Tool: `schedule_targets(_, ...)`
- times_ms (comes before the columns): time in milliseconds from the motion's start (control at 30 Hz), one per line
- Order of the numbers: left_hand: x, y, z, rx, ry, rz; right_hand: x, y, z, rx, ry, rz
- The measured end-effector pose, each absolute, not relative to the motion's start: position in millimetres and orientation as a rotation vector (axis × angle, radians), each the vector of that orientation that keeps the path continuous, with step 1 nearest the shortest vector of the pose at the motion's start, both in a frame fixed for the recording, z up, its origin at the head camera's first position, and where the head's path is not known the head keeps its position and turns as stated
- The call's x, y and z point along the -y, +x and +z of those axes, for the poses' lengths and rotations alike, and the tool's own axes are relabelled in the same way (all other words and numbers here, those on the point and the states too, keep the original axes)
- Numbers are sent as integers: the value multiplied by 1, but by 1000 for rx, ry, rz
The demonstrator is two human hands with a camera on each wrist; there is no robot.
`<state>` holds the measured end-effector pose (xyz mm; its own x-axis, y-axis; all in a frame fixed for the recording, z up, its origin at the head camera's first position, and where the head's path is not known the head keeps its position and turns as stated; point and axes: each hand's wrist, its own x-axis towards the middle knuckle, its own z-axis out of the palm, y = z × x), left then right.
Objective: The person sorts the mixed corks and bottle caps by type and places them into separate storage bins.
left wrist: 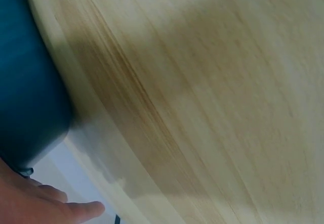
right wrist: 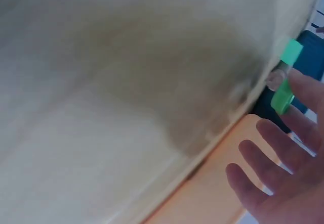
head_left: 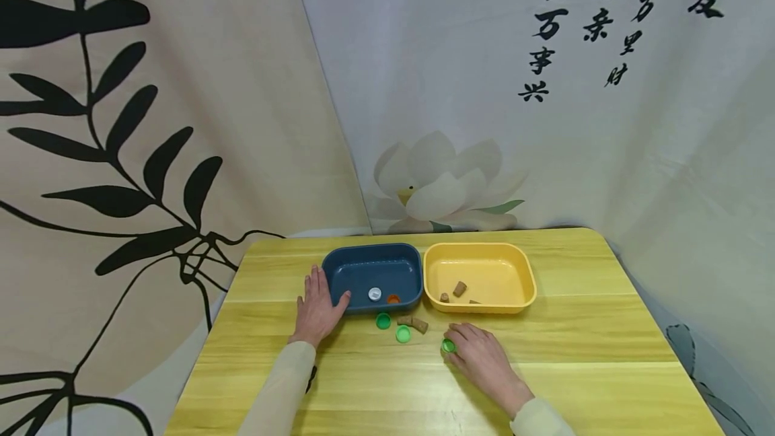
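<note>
My left hand rests against the left side of the blue tray, its fingers fairly straight and the thumb at the front rim. In the left wrist view, part of that hand shows beside the tray's corner. Over the table, in front of the yellow tray, my right hand pinches a green bottle cap between thumb and index finger. The right wrist view shows this cap upright on edge, with the other fingers spread. A white cap and an orange cap lie inside the blue tray.
Right of the blue tray stands the yellow tray, holding several corks, one a brown cork. In front of the trays lie a green cap, a lighter green cap and corks on the wooden table.
</note>
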<state>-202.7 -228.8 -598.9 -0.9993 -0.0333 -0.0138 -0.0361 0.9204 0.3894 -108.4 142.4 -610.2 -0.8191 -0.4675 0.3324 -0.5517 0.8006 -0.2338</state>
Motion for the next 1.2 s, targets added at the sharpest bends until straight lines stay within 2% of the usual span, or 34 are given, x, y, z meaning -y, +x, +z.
schedule_targets(400,230,-203,-601,-3083,-61,617,-124,-117,-583,2669,765,602)
schedule_targets(833,228,-203,-598,-3088,-49,617,-98,-142,-546,2616,695,717)
schedule_targets(1200,228,-203,-598,-3085,-64,611,-79,-161,-537,2575,696,727)
